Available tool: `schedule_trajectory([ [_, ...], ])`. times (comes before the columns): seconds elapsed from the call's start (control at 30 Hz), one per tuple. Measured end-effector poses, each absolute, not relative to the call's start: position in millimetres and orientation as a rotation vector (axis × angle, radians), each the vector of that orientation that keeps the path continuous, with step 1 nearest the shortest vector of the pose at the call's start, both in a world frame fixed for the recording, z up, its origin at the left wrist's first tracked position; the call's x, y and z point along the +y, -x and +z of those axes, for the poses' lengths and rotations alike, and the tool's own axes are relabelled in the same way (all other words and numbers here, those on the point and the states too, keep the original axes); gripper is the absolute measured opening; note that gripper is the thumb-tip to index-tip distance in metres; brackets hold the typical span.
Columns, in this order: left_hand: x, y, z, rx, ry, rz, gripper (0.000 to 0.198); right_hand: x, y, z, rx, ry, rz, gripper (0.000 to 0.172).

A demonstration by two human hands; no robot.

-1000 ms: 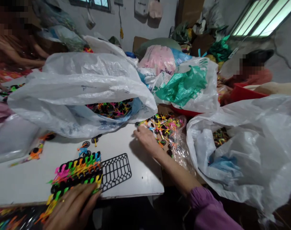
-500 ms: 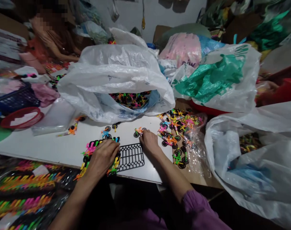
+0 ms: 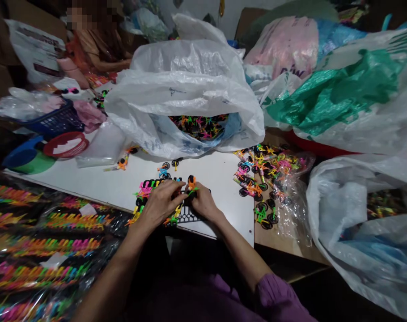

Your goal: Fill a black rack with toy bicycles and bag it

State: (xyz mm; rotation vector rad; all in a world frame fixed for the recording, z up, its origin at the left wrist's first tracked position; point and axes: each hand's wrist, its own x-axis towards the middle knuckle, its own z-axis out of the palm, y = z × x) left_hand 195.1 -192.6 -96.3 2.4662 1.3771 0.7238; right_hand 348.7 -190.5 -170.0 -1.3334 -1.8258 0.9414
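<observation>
Between the thumb and fingers of my right hand [image 3: 203, 202] is a small toy bicycle [image 3: 192, 182] with orange and green parts, held just above a black plastic grid rack [image 3: 187, 215]. My left hand [image 3: 163, 201] lies over the rack's left part, fingers stretched toward the toy, thumb apart from them. Under and around it, colorful toy bicycles [image 3: 146, 188] stand packed in rows on the rack; my hand hides some of them. Behind the rack, a loose blue toy bicycle [image 3: 163, 171] lies on the white tabletop [image 3: 223, 179].
A large white sack [image 3: 186, 89] of toy parts stands behind the rack. More toy bicycles [image 3: 253, 174] are heaped at right, beside an open sack [image 3: 327, 197]. A red basket [image 3: 79, 150] and blue basket [image 3: 52, 120] sit left. Packed rows [image 3: 56, 243] lie lower left; another person [image 3: 96, 49] sits behind.
My right hand has lifted the toy bicycle from the tabletop and brought it left over the rack, close to my left hand. The whole view has shifted.
</observation>
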Motion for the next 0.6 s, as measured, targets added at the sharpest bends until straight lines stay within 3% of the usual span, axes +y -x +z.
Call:
schedule_trajectory([
  [0.3,-191.8,-195.9,-110.3,1.361,-2.601,0.791,0.026,-198.8,-335.8,-166.2,-2.19,1.47,0.583,0.021],
  [0.6,-192.1,-194.2,-114.8,1.333,-2.674,0.804,0.034,-188.5,-340.9,-166.5,-2.254,1.42,0.569,0.02],
])
